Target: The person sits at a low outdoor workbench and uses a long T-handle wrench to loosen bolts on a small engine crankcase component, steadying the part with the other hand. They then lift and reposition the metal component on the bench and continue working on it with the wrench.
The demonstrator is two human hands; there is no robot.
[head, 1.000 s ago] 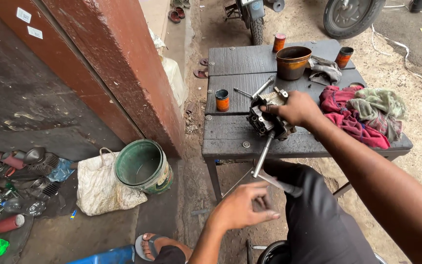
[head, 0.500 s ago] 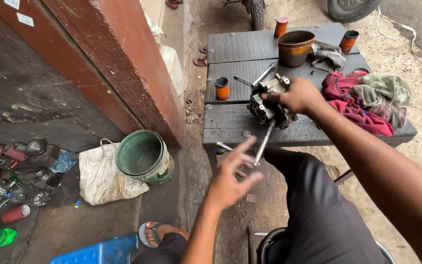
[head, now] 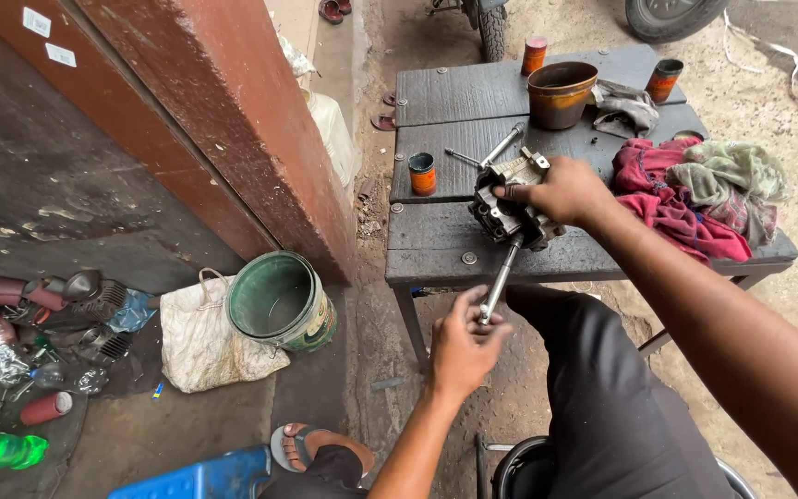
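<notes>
On a dark, oily metal table [head: 436, 254], near its front edge, sits a grimy metal engine part [head: 507, 208]. The person's right hand [head: 561, 192] presses down on top of it, fingers clamped around it. The left hand [head: 462, 346] is closed around a long steel wrench handle [head: 499, 282] reaching up into it. It looks heavy, rigid and greasy (likely slippery), best held by its blocky body.
</notes>
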